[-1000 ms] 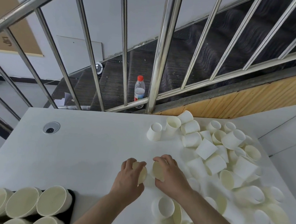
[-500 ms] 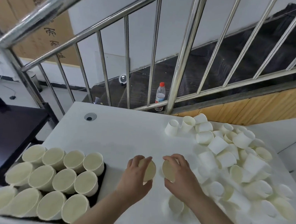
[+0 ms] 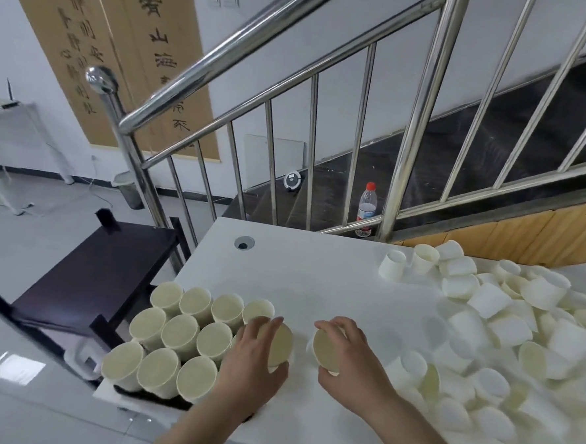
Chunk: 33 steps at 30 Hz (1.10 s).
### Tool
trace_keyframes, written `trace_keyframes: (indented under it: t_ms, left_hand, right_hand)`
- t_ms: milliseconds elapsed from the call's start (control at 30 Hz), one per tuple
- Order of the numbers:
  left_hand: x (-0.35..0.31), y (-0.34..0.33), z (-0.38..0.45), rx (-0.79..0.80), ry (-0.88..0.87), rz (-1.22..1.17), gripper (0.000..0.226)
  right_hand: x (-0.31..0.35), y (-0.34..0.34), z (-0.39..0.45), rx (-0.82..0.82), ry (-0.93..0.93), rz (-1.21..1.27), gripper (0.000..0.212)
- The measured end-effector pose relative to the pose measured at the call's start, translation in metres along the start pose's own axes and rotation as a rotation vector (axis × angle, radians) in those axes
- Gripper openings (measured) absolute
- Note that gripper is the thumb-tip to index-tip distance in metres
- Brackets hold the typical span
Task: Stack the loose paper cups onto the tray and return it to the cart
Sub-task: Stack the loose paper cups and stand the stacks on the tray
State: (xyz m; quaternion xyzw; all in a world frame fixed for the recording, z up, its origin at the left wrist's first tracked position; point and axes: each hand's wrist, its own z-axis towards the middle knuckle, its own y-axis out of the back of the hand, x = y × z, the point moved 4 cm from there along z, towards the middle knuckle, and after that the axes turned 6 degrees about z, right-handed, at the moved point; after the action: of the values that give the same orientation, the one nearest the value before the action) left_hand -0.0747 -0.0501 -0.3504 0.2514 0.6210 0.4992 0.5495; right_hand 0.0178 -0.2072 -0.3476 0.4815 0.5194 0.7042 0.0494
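- Our left hand (image 3: pixel 253 363) grips one cup (image 3: pixel 279 341), our right hand (image 3: pixel 352 359) another (image 3: pixel 326 351)
- Tray (image 3: pixel 157 397) sits at eight o'clock, packed with cups; loose pile (image 3: pixel 504 337) at three
- It overhangs the table (image 3: pixel 315 281) edge: a careless push may tip it

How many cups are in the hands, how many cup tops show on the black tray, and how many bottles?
2 held cups: one in the left hand, one in the right hand
10 cup tops on the tray; others may be hidden
1 bottle
Total: 13
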Motion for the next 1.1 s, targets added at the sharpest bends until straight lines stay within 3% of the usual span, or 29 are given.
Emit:
trace_keyframes:
  t_ms: [200, 467, 733, 1100]
  left_hand:
    - [0.062, 0.027, 0.012, -0.036, 0.002, -0.006, 0.069]
    - [0.132, 0.045, 0.037, 0.098, -0.004, 0.049, 0.072]
    - [0.152, 0.031, 0.045, 0.244, -0.041, 0.054, 0.073]
    - [0.158, 0.018, 0.047, 0.323, -0.074, 0.151, 0.073]
  right_hand:
    - [0.047, -0.039, 0.033, 0.040, 0.022, -0.006, 0.066]
    - [0.089, -0.083, 0.077, 0.076, -0.056, -0.035, 0.065]
    - [0.097, -0.104, 0.084, 0.111, -0.139, -0.087, 0.064]
    - [0.085, -0.126, 0.085, 0.151, -0.229, -0.151, 0.067]
